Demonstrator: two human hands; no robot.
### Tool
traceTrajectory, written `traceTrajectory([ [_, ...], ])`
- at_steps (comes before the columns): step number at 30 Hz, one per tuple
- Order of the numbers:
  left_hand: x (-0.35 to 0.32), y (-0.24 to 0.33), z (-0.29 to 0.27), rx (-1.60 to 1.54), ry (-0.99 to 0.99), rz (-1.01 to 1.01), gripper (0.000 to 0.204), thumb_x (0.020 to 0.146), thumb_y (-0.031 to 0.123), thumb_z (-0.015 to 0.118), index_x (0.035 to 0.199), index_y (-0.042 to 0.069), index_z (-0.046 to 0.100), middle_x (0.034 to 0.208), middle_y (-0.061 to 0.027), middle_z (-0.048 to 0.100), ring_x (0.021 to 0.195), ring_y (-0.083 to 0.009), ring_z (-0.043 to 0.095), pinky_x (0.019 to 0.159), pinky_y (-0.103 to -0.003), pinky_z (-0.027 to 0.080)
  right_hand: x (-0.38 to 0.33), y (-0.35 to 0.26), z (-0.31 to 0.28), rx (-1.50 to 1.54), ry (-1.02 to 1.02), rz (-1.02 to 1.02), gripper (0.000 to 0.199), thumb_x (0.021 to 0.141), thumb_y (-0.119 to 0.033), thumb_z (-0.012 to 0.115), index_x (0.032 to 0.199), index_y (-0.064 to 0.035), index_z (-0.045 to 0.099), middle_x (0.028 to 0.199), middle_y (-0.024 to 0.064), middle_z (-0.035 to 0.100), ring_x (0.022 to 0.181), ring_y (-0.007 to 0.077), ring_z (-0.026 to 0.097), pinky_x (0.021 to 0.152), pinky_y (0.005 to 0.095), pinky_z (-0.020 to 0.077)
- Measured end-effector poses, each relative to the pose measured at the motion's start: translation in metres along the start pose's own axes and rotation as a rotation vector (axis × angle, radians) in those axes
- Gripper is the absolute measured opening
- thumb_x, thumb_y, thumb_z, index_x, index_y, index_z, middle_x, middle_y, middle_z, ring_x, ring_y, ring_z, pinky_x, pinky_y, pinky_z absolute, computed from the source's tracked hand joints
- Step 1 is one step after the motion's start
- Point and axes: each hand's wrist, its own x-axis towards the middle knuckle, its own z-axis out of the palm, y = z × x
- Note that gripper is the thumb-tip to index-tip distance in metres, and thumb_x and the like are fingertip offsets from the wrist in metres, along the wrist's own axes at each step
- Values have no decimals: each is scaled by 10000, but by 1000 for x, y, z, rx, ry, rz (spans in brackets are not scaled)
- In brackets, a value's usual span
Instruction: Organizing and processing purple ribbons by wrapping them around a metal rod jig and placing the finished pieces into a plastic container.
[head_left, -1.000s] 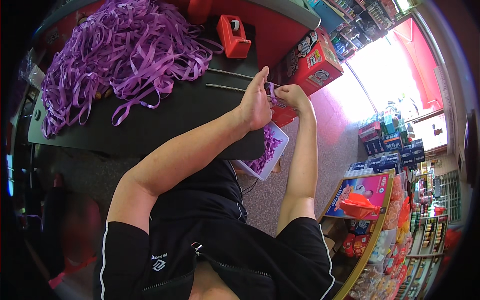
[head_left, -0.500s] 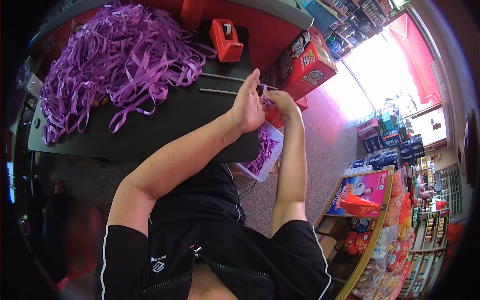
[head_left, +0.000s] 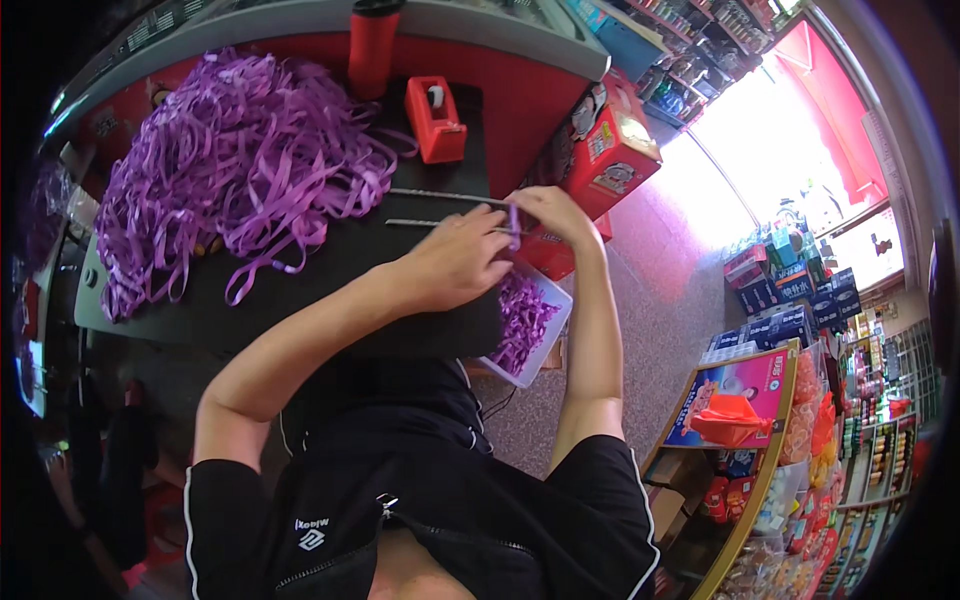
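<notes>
Two thin metal rods (head_left: 440, 194) lie side by side along the right part of the black tabletop. A short purple ribbon (head_left: 515, 228) stands across them near their right ends. My right hand (head_left: 552, 212) is closed at the top of this ribbon, its fingertips by the far rod. My left hand (head_left: 455, 262) reaches over the near rod, thumb apart and fingers spread, with the fingertips close to the ribbon; whether they touch it I cannot tell. Below my hands, a white bin (head_left: 548, 345) holds many short purple ribbon pieces (head_left: 522, 320).
A big heap of purple ribbon (head_left: 240, 170) covers the table's left side. Behind the rods stand a red tape dispenser (head_left: 437, 125) and a red tumbler (head_left: 374, 55). Red cartons (head_left: 615, 150) are at the right, and a display shelf (head_left: 735, 470) stands lower right.
My left hand has turned from upright to palm down and moved left over the near rod. My right hand stays at the rod ends; the ribbon between the hands now shows across the rods.
</notes>
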Motion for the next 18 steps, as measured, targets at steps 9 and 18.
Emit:
traceTrajectory([
  [9,-3,-58,-7,394,-46,8,670,910,564,420,1434,153,351,1517,-189,211,1416,-348,169,1148,-501,114,18,-2,5,416,-219,23,258,898,-253,620,908,-9,703,805,10,655,787,74,566,740,240,448],
  [18,-4,-64,-7,376,-36,13,674,910,575,408,1432,152,354,1516,-185,215,1413,-346,178,1144,-507,129,7,7,14,561,-139,44,269,886,-231,615,894,26,696,860,73,685,846,131,611,848,275,446],
])
